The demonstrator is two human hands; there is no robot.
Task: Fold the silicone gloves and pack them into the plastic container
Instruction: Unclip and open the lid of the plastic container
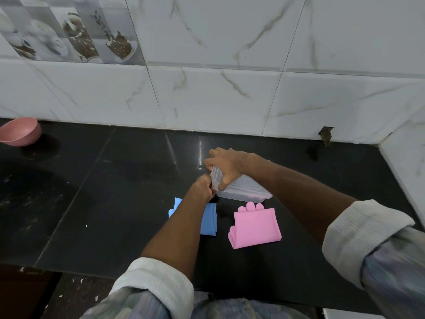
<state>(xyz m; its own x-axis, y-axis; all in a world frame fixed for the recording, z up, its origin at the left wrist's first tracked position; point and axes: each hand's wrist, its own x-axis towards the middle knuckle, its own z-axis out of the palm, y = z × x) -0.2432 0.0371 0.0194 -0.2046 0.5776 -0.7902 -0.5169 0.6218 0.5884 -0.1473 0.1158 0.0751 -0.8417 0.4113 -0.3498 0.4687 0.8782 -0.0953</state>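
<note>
Head view: plastic container [243, 188] gripped by right hand [230, 165]; left hand [203, 186] seemingly prising lid. Base to be steadied.

on the black counter [115, 203]: one clear plastic container [243, 187], one folded blue glove [208, 219], one folded pink glove [255, 226], so two gloves in all. one pink bowl [20, 131] at far left. two hands at the container, a left hand [203, 186] and a right hand [230, 164]. two white-cuffed sleeves [156, 282].
</note>
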